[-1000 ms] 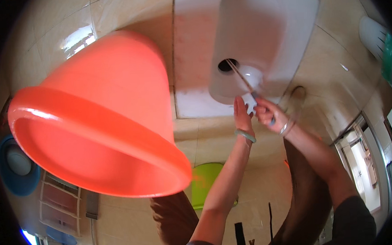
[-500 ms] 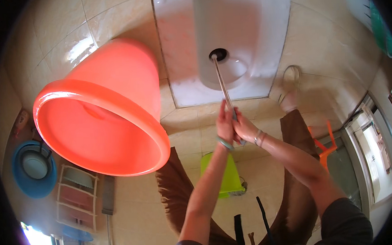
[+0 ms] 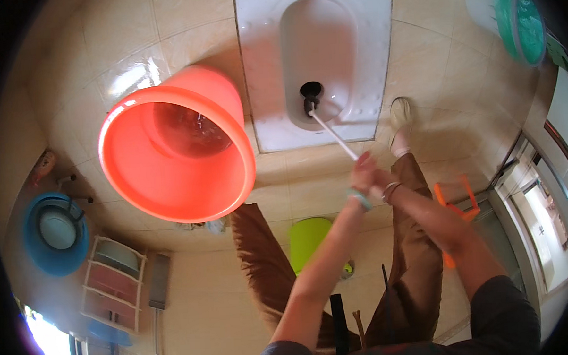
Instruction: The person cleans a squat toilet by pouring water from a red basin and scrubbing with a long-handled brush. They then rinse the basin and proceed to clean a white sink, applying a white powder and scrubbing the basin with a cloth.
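The long-handled tool [image 3: 334, 134] has a white shaft; the squat toilet [image 3: 318, 40] is white, the left bucket [image 3: 162, 184] plain coral-orange, the near container [image 3: 308, 240] lime green, the trousers [image 3: 263, 262] brown, the floor tiles [image 3: 206, 278] beige.

Orange bucket [image 3: 168, 180] leftward, free room ahead
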`<state>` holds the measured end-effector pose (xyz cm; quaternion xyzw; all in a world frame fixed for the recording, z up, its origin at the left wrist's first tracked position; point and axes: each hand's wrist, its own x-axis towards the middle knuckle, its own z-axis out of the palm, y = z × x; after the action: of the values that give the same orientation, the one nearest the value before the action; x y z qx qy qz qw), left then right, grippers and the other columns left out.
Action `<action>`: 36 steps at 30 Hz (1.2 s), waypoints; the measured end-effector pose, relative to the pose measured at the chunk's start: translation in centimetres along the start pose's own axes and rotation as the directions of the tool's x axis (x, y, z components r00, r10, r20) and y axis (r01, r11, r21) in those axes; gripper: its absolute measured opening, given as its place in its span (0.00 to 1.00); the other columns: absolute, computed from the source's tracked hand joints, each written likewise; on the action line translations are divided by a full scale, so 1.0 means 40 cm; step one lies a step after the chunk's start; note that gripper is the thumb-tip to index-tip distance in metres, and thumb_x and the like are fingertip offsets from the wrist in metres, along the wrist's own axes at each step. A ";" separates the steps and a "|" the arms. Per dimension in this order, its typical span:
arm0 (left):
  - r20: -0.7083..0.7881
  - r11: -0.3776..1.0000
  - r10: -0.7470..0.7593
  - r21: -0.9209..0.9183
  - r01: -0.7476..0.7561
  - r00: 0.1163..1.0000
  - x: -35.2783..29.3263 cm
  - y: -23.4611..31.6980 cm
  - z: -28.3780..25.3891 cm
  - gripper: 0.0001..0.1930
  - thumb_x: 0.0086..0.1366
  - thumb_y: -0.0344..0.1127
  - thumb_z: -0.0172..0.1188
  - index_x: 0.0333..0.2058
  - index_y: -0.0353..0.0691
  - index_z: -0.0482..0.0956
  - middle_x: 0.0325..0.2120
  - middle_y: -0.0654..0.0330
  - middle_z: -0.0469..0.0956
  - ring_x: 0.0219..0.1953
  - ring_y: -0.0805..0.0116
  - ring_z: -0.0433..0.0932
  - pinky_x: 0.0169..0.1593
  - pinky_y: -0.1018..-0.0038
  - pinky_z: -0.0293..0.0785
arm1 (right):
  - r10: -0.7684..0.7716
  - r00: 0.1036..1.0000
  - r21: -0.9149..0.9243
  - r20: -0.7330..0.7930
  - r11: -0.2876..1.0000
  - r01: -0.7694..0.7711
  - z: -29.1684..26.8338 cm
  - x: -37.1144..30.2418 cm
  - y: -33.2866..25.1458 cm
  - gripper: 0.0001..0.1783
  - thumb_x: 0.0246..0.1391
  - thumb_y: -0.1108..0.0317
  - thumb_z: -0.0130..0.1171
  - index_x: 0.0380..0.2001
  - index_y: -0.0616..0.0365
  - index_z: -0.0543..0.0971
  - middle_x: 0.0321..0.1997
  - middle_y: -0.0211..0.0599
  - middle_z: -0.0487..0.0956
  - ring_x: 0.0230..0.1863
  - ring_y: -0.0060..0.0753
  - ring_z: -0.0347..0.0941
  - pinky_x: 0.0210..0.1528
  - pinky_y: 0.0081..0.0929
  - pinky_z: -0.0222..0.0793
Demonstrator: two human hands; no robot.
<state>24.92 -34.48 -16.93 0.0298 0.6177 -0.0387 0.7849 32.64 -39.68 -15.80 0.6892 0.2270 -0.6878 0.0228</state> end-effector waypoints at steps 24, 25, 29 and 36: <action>-0.763 0.655 0.563 0.178 -0.734 0.317 -0.369 0.620 -0.694 0.25 0.63 0.54 0.54 0.46 0.37 0.69 0.40 0.57 0.75 0.35 0.65 0.74 0.34 0.69 0.74 | 0.194 0.956 -0.113 -0.218 0.968 -0.222 0.133 -0.098 0.045 0.16 0.56 0.59 0.47 0.29 0.63 0.73 0.26 0.52 0.78 0.27 0.55 0.76 0.30 0.45 0.71; -0.777 0.702 0.540 0.204 -0.682 0.323 -0.382 0.635 -0.712 0.24 0.62 0.51 0.56 0.46 0.37 0.69 0.39 0.58 0.75 0.34 0.66 0.75 0.31 0.70 0.73 | 0.195 0.962 -0.228 -0.190 0.945 -0.237 0.040 -0.134 0.043 0.16 0.58 0.58 0.47 0.30 0.62 0.72 0.28 0.52 0.78 0.29 0.54 0.76 0.29 0.44 0.71; -0.728 0.746 0.580 0.296 -0.597 0.365 -0.391 0.635 -0.792 0.20 0.59 0.41 0.62 0.45 0.39 0.69 0.37 0.60 0.75 0.31 0.70 0.75 0.24 0.74 0.71 | -0.004 0.940 -0.426 -0.342 0.892 -0.151 -0.065 -0.243 -0.064 0.17 0.61 0.55 0.45 0.31 0.59 0.70 0.23 0.46 0.75 0.26 0.48 0.74 0.25 0.42 0.70; -0.641 0.624 0.693 0.305 -0.719 0.330 -0.402 0.640 -0.678 0.17 0.57 0.30 0.59 0.46 0.40 0.69 0.36 0.62 0.75 0.30 0.72 0.73 0.21 0.77 0.68 | -0.071 0.937 -0.367 -0.342 0.928 -0.064 0.094 -0.216 -0.003 0.14 0.60 0.59 0.46 0.38 0.59 0.69 0.22 0.45 0.75 0.24 0.49 0.74 0.26 0.42 0.70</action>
<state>-2.58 -6.06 -7.71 0.2936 0.7928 0.3301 0.4200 29.49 -43.28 -7.69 0.7828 0.3549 -0.4989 0.1112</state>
